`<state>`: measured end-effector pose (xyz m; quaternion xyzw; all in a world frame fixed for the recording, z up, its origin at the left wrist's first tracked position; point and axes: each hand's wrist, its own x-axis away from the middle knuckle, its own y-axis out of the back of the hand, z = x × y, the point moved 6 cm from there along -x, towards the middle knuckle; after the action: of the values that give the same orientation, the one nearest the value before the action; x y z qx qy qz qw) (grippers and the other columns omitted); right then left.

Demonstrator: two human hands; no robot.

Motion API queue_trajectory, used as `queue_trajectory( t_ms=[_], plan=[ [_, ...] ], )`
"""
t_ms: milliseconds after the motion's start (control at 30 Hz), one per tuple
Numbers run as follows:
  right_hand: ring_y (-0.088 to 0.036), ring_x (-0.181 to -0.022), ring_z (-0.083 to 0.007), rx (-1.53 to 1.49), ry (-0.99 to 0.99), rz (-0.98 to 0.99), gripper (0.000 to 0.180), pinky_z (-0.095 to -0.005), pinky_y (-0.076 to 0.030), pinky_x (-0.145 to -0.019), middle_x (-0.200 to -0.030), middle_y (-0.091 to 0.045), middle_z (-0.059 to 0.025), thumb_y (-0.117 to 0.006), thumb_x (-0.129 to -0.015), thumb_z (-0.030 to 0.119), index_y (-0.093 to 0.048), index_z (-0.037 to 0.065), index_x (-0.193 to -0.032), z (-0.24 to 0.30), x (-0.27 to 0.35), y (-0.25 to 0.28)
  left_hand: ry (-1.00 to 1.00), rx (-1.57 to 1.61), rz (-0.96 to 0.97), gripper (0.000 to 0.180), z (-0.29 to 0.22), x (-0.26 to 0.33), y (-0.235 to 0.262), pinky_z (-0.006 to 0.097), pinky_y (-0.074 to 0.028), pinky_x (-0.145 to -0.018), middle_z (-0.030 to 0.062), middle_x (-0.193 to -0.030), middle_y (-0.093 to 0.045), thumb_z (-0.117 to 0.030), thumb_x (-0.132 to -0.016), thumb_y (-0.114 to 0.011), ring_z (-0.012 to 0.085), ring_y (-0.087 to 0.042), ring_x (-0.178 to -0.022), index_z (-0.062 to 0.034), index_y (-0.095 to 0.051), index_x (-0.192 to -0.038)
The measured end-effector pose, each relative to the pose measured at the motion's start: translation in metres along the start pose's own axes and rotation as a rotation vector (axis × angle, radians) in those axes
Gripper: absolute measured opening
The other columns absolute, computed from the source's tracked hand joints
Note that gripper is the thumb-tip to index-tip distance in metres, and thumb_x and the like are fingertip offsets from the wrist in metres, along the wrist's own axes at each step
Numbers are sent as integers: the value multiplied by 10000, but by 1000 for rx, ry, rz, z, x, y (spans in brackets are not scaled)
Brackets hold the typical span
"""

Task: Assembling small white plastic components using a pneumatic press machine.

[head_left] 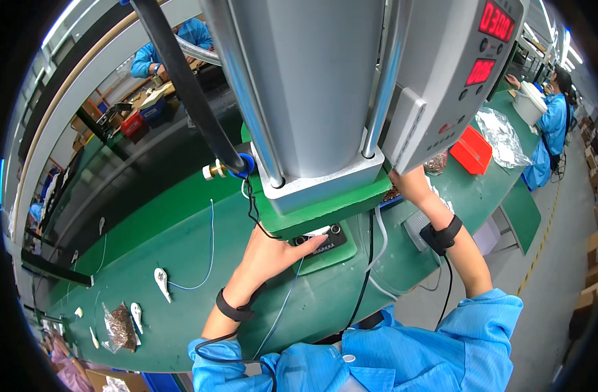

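A bench press with a grey cylinder [312, 85] and a green plate [325, 208] stands before me. Under the plate, a black fixture [330, 245] sits on a green base, with part of a white piece [317, 232] showing. My left hand [267, 253] lies beside the fixture, open, its thumb stretched across the front; its other fingers are partly hidden under the plate. A thin blue wire [284, 304] runs from there toward my lap. My right hand [414, 185] reaches behind the control box [442, 85], near a blue bin [392, 201] of small reddish-brown parts; its fingertips are hidden.
Left on the green bench [207, 281] lie a white teardrop-shaped piece with wire [161, 281] and a bag of small brown parts [121, 326]. To the right are a red tray [471, 150], clear plastic bags [501, 137] and a white block [416, 228]. A co-worker [552, 124] stands farther right.
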<state>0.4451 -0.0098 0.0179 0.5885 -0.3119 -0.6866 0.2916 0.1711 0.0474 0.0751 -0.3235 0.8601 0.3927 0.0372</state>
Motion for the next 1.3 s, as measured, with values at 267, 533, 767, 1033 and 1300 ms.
queue_trajectory(
  t_ms=[267,533,767,1033,1300],
  plan=[
    [-577,-608,-211,-361,-169,-58,150,-303,-440,-570,-798,-619,-85,-672,-717,98,-668,15,-843,24,-12,71,80,70,1,464,5,5,-7,309,-457,-822,86,-997,-631,-223,-666,-766,203,-601,-912,-54,-608,-1069],
    [-564,-678,-165,-1009,-130,299,138,-269,-448,-620,-834,-605,-67,-647,-739,31,-654,15,-876,106,-12,63,128,2,-22,414,9,3,-2,302,-488,-683,77,-848,-655,-270,-647,-771,204,-627,-745,-54,-637,-973],
    [-565,-813,-364,-733,46,382,268,-400,-455,-709,-890,-597,-162,-654,-730,177,-609,50,-962,130,-12,15,187,76,-62,473,26,13,-16,330,-478,-689,92,-914,-639,-329,-645,-764,244,-614,-795,-75,-620,-1018],
    [-560,-818,-338,-690,159,360,238,-399,-446,-727,-906,-594,-132,-634,-733,141,-620,75,-962,143,-8,17,250,108,-14,462,24,13,-13,349,-477,-692,99,-889,-635,-337,-652,-754,263,-613,-797,-69,-619,-1003],
    [-538,-890,-334,-686,183,406,221,-404,-432,-774,-962,-578,-140,-612,-755,123,-616,59,-967,138,-9,22,239,86,36,474,19,9,-16,282,-468,-685,53,-947,-632,-184,-655,-780,144,-579,-783,-44,-593,-1068]
  ],
)
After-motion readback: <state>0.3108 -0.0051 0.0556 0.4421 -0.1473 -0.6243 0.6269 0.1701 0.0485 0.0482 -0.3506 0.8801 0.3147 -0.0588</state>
